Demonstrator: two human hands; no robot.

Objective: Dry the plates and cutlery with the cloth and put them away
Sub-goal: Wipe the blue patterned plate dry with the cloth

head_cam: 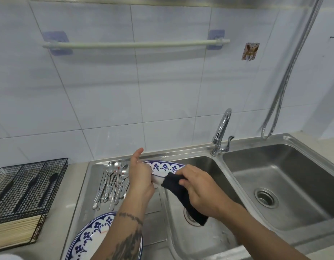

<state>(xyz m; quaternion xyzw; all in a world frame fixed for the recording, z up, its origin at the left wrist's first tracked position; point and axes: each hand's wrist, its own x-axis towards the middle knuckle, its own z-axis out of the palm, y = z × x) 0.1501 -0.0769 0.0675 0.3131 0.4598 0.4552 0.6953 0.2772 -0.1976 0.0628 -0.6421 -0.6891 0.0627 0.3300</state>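
My left hand (141, 178) holds a white plate with a blue flower rim (163, 167) by its near edge, above the drainboard and the left basin. My right hand (198, 190) grips a dark cloth (183, 197) and presses it against the plate's near side. The cloth's loose end hangs over the left basin. A second blue-rimmed plate (91, 235) lies on the drainboard near the front, partly under my left forearm. Several metal spoons (113, 184) lie in a pile on the drainboard behind it.
A black wire cutlery basket (29, 186) with black utensils and a bundle of chopsticks stands on the counter at left. The steel double sink (286, 186) has a tap (221, 132) between its basins. A towel rail (136, 44) hangs on the tiled wall.
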